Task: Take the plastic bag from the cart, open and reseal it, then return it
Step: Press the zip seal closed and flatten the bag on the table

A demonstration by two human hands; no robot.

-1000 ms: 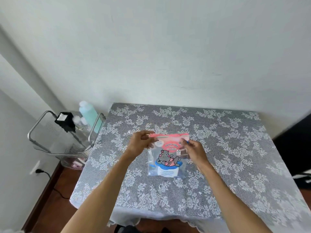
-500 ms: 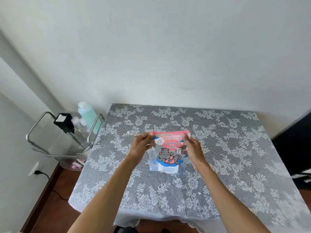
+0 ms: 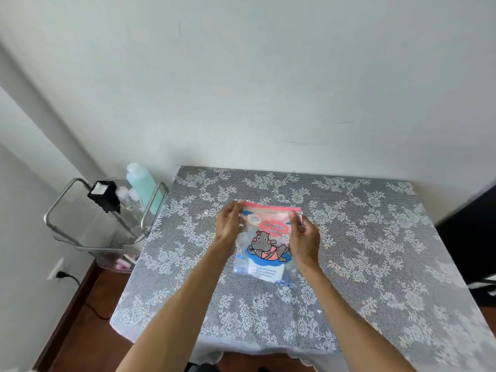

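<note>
The plastic bag (image 3: pixel 264 245) is clear with a pink zip strip on top and a cartoon hippo print. It is held just above the middle of the lace-covered table (image 3: pixel 375 264). My left hand (image 3: pixel 228 226) pinches the bag's top left corner. My right hand (image 3: pixel 306 237) grips the top right corner by the zip strip. The bag hangs tilted, its lower end toward me. The cart (image 3: pixel 88 221), a metal-framed trolley, stands to the left of the table.
On the cart's top shelf stand a pale green bottle (image 3: pixel 142 183), a black-and-white box (image 3: pixel 103 196) and small bottles. A wall socket with a black plug (image 3: pixel 57 273) is low on the left wall. A dark object (image 3: pixel 472 232) sits beyond the table's right edge.
Both hands have carried the bag slightly farther from me over the table. My left hand's fingers have closed tighter on the top left corner.
</note>
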